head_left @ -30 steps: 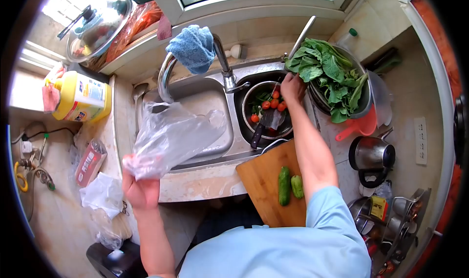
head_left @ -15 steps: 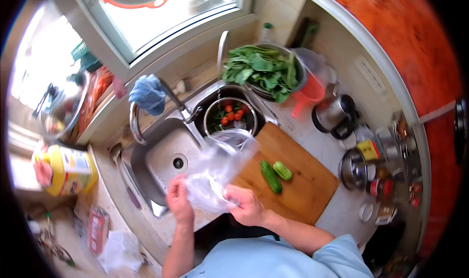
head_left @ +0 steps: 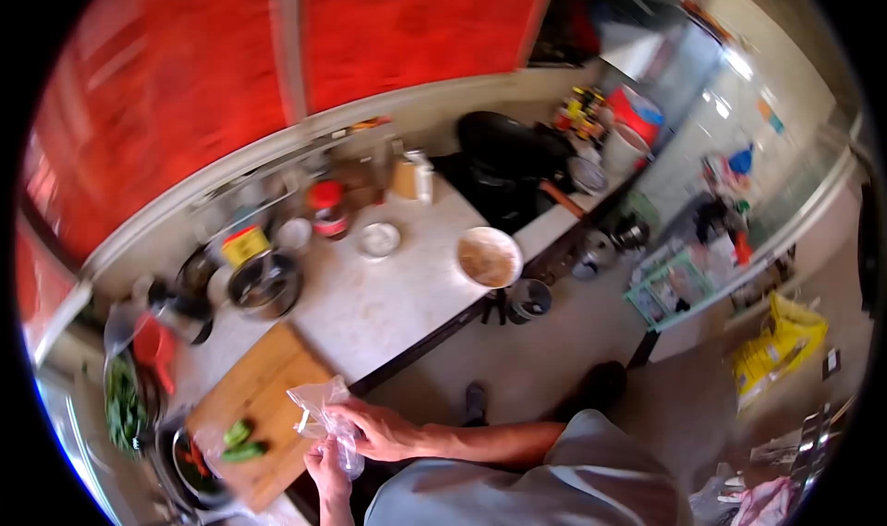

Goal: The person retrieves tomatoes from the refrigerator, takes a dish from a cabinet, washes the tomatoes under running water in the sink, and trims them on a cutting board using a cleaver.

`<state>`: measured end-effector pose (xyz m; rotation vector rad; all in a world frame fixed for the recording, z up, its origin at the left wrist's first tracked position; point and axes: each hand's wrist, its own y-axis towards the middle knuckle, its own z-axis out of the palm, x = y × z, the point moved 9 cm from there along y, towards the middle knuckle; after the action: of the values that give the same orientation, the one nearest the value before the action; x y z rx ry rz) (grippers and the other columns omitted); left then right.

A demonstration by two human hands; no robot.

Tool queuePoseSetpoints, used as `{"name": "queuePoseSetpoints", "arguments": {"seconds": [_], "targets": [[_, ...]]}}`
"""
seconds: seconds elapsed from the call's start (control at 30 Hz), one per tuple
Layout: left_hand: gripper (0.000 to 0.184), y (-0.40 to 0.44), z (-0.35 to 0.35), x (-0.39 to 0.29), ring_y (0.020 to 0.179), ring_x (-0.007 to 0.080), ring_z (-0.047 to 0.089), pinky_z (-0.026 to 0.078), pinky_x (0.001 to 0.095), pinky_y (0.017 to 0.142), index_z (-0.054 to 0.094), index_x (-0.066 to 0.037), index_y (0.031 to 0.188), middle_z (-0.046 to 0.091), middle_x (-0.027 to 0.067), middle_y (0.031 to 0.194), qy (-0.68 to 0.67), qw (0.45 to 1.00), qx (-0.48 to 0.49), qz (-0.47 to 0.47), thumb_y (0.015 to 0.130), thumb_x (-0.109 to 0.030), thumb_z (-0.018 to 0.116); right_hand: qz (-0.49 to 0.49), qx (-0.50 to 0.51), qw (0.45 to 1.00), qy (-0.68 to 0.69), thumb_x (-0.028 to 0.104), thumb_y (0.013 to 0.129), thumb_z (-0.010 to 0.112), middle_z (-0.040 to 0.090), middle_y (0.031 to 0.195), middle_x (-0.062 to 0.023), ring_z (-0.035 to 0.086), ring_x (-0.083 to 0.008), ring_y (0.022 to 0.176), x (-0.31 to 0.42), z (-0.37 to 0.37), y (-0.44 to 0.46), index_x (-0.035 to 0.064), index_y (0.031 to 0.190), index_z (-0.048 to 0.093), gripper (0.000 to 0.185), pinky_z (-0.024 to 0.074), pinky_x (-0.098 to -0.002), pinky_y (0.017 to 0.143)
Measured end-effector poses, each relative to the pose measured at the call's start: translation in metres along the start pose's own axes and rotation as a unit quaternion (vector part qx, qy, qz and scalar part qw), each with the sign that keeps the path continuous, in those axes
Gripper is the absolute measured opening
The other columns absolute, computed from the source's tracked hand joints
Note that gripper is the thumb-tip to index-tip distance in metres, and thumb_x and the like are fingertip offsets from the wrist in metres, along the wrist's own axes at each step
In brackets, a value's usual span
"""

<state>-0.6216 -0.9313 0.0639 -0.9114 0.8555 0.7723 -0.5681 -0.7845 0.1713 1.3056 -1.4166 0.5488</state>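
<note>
A clear plastic bag is bunched between my two hands near the edge of the wooden cutting board. My left hand pinches its lower part, fingers closed. Just above it, my right hand is wrapped round the bag's side. Whether anything is inside the bag, I cannot tell. Two green cucumber pieces, a lighter one and a darker one, lie on the board left of my hands. Beyond them, a metal bowl with red tomatoes stands at the sink, partly cut off by blur.
Leafy greens and a red plastic scoop stand at the far left. On the counter are a metal pot, a red-lidded jar and a white bowl of food. A black wok sits on the stove. A yellow bag lies right.
My view has swung right, from the sink and window toward the stove and floor. The bag stays in both hands, now more bunched and held beside the cutting board.
</note>
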Motion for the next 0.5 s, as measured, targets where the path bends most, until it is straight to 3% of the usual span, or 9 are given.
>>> {"name": "queuePoseSetpoints", "arguments": {"seconds": [0.03, 0.13, 0.2, 0.23, 0.3, 0.33, 0.37, 0.43, 0.5], "targets": [[0.025, -0.006, 0.025, 0.01, 0.064, 0.0073, 0.054, 0.041, 0.0208, 0.059, 0.065, -0.001, 0.077, 0.063, 0.0012, 0.071, -0.011, 0.999, 0.028, -0.016, 0.095, -0.02, 0.064, -0.015, -0.006, 0.999, -0.028, 0.005, 0.086, 0.064, 0.063, 0.098, -0.0139, 0.063, -0.0263, 0.086, -0.011, -0.014, -0.02, 0.0006, 0.113, 0.056, 0.029, 0.0511, -0.0367, 0.071], [0.017, 0.015, 0.167, 0.035, 0.07, 0.0112, 0.058, 0.047, 0.0248, 0.064, 0.065, 0.0, 0.096, 0.065, 0.0037, 0.082, 0.165, 0.976, 0.111, 0.09, 0.092, -0.016, 0.064, 0.258, 0.184, 0.945, 0.077, 0.011, 0.09, 0.061, 0.064, 0.107, -0.0118, 0.063, -0.0206, 0.096, -0.08, -0.121, -0.061, 0.0014, 0.122, 0.053, 0.035, 0.0521, -0.0357, 0.078], [0.023, 0.014, 0.277, 0.044, 0.075, 0.013, 0.06, 0.05, 0.0275, 0.069, 0.064, 0.001, 0.108, 0.066, 0.0058, 0.091, 0.239, 0.961, 0.096, 0.103, 0.09, -0.014, 0.064, 0.221, 0.126, 0.893, 0.372, 0.013, 0.092, 0.059, 0.064, 0.111, -0.0096, 0.063, -0.0181, 0.101, -0.134, -0.209, -0.098, 0.0029, 0.124, 0.055, 0.034, 0.0514, -0.0349, 0.084], [0.03, 0.017, 0.328, 0.063, 0.086, 0.0151, 0.058, 0.047, 0.0293, 0.078, 0.058, 0.0, 0.117, 0.063, 0.007, 0.103, 0.246, 0.955, 0.134, 0.099, 0.092, -0.016, 0.063, 0.19, 0.092, 0.822, 0.529, 0.014, 0.093, 0.058, 0.064, 0.113, -0.0085, 0.063, -0.0169, 0.104, -0.147, -0.228, -0.119, 0.0036, 0.125, 0.055, 0.034, 0.051, -0.0345, 0.087], [0.044, 0.011, 0.413, 0.118, 0.109, 0.0193, 0.054, 0.04, 0.0329, 0.097, 0.048, -0.001, 0.133, 0.056, 0.0095, 0.125, 0.149, 0.949, 0.278, 0.017, 0.097, -0.022, 0.059, 0.276, -0.005, 0.705, 0.654, 0.013, 0.089, 0.061, 0.066, 0.104, -0.0066, 0.063, -0.017, 0.104, -0.132, -0.308, -0.127, 0.0042, 0.12, 0.06, 0.032, 0.0498, -0.0346, 0.092], [0.051, 0.003, 0.452, 0.147, 0.12, 0.0214, 0.052, 0.037, 0.0347, 0.106, 0.042, -0.002, 0.142, 0.052, 0.0107, 0.137, 0.089, 0.934, 0.341, -0.05, 0.099, -0.025, 0.058, 0.314, -0.057, 0.677, 0.663, 0.014, 0.09, 0.06, 0.066, 0.104, -0.0067, 0.064, -0.0174, 0.102, -0.145, -0.347, -0.138, 0.0046, 0.117, 0.061, 0.029, 0.0504, -0.0343, 0.092], [0.052, -0.022, 0.493, 0.166, 0.119, 0.0202, 0.052, 0.038, 0.0332, 0.104, 0.043, -0.002, 0.142, 0.051, 0.0104, 0.136, -0.038, 0.905, 0.365, -0.213, 0.101, -0.032, 0.054, 0.354, -0.114, 0.646, 0.667, 0.015, 0.092, 0.06, 0.067, 0.103, -0.0067, 0.064, -0.0177, 0.101, -0.16, -0.376, -0.152, 0.005, 0.115, 0.062, 0.026, 0.0511, -0.034, 0.091], [0.049, -0.028, 0.511, 0.226, 0.115, 0.0187, 0.052, 0.04, 0.0323, 0.1, 0.048, -0.001, 0.138, 0.054, 0.0085, 0.13, 0.046, 0.883, 0.408, -0.226, 0.1, -0.03, 0.057, 0.382, -0.138, 0.653, 0.639, 0.015, 0.094, 0.058, 0.064, 0.112, -0.0075, 0.063, -0.0185, 0.105, -0.195, -0.419, -0.176, 0.0059, 0.121, 0.059, 0.028, 0.0513, -0.0365, 0.093], [0.042, -0.048, 0.592, 0.194, 0.108, 0.0158, 0.054, 0.044, 0.0312, 0.092, 0.053, 0.0, 0.13, 0.057, 0.0078, 0.122, 0.269, 0.834, 0.482, 0.016, 0.097, -0.025, 0.062, 0.342, -0.208, 0.633, 0.662, 0.014, 0.095, 0.056, 0.065, 0.109, -0.0073, 0.064, -0.0192, 0.1, -0.244, -0.451, -0.21, 0.0072, 0.117, 0.059, 0.023, 0.0528, -0.0387, 0.09]]}}
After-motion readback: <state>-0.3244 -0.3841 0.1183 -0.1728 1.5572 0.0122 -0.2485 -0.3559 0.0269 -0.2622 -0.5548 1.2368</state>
